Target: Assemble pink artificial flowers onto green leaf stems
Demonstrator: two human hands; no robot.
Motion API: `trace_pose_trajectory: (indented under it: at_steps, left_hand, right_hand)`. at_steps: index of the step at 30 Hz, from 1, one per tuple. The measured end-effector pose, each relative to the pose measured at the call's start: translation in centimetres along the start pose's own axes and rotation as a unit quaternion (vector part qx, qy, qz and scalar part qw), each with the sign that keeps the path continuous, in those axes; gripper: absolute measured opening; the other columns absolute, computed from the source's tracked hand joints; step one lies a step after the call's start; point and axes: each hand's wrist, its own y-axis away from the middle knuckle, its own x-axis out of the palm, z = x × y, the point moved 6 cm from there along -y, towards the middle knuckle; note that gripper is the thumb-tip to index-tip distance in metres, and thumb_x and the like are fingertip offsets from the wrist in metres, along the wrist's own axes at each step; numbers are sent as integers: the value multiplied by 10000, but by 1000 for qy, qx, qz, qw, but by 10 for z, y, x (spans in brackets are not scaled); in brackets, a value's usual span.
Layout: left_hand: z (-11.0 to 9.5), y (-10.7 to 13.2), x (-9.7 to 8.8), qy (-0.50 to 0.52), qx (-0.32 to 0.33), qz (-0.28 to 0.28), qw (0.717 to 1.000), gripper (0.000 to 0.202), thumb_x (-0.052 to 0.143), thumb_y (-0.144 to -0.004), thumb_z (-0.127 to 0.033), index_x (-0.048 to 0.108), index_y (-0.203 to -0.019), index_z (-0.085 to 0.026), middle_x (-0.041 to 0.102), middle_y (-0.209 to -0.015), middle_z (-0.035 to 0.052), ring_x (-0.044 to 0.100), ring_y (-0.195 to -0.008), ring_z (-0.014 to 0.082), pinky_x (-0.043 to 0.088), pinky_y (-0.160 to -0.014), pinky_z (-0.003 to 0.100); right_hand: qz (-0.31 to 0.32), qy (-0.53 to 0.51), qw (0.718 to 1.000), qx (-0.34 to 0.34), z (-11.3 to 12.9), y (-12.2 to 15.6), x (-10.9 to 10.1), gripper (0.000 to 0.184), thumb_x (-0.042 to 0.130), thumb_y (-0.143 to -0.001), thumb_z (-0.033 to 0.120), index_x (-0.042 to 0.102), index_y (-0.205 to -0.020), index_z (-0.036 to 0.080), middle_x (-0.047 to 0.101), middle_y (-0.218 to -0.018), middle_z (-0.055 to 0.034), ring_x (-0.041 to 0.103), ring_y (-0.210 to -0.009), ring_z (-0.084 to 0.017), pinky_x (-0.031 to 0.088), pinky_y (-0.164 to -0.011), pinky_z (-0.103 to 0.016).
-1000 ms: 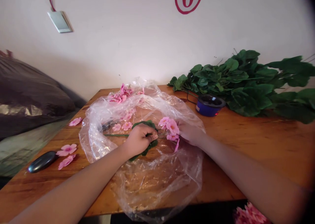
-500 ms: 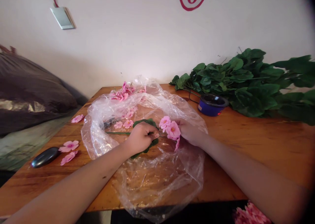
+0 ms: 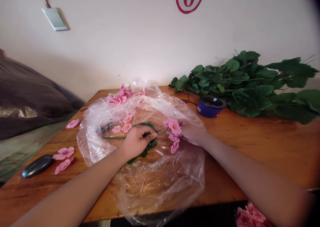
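Note:
My left hand (image 3: 137, 141) is closed in a pinch on an artificial flower stem (image 3: 113, 137), whose green length sticks out to the left. Green leaves (image 3: 150, 146) on that stem show around the fingers. Pink artificial flowers (image 3: 174, 127) hang in front of my right hand (image 3: 191, 132), which is closed on them; its fingertips are mostly hidden behind the blossoms. Thin stalks run between the two hands. Beneath both hands a clear plastic bag (image 3: 160, 193) lies spread over the wooden table, with several loose pink flowers (image 3: 122, 94) in and on it.
A blue pot with a black bowl (image 3: 211, 111) and a red light stands right of the bag. Behind it lies a pile of leafy stems (image 3: 247, 80). At left are a dark oval object (image 3: 37, 166) and loose flowers (image 3: 63, 153). More pink flowers (image 3: 251, 215) show below the table edge.
The view has shifted slightly to the right. The pink flowers at my right hand have turned and sit closer against it, a little farther from my left fingertips. Both hands keep their hold.

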Motion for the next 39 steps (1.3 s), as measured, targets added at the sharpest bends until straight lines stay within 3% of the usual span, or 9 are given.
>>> trace_pose_trajectory:
  at_steps: [6,10,15,21,28,39]
  left_hand:
    - [-1,1,-1,-3,-2,-8,1000,163,599,-890,-236,697,-772,-179,702,-761,14,634,-721,140,473,-682,238]
    - [-3,0,0,-17,8,1,1000,175,591,-891,-217,687,-751,-173,688,-738,12,618,-701,134,459,-673,236]
    - [-7,0,2,-34,22,4,999,173,595,-880,-184,676,-727,-174,665,-698,-1,592,-660,124,434,-650,231]
    - [-6,0,7,-56,42,11,998,166,615,-858,-157,687,-709,-174,676,-699,6,594,-675,131,426,-669,242]
    - [-6,-1,9,-73,38,9,997,192,614,-780,-46,698,-667,-175,705,-691,9,619,-689,145,437,-700,255]
    - [-6,-2,12,-79,45,18,996,217,578,-734,-22,671,-619,-181,694,-657,-2,608,-668,146,443,-687,268]
  right_hand:
    - [31,-3,999,-19,4,3,5,266,788,-663,178,684,-908,176,559,-675,53,513,-616,-86,448,-632,-227]
    - [8,37,999,-20,8,5,10,267,819,-652,234,664,-861,176,602,-746,33,549,-675,-106,483,-724,-273]
    - [-9,103,994,-18,12,5,16,220,787,-668,279,621,-766,174,587,-713,20,554,-672,-131,458,-661,-266]
    - [11,108,994,-18,6,3,17,193,701,-707,206,647,-892,197,578,-691,37,536,-622,-119,466,-656,-265]
    - [-25,209,977,-16,7,3,14,34,650,-686,177,640,-718,176,636,-690,14,571,-628,-135,460,-625,-256]
    - [-15,283,959,-26,9,-1,13,74,626,-654,173,645,-725,173,623,-660,19,540,-597,-128,415,-572,-237]
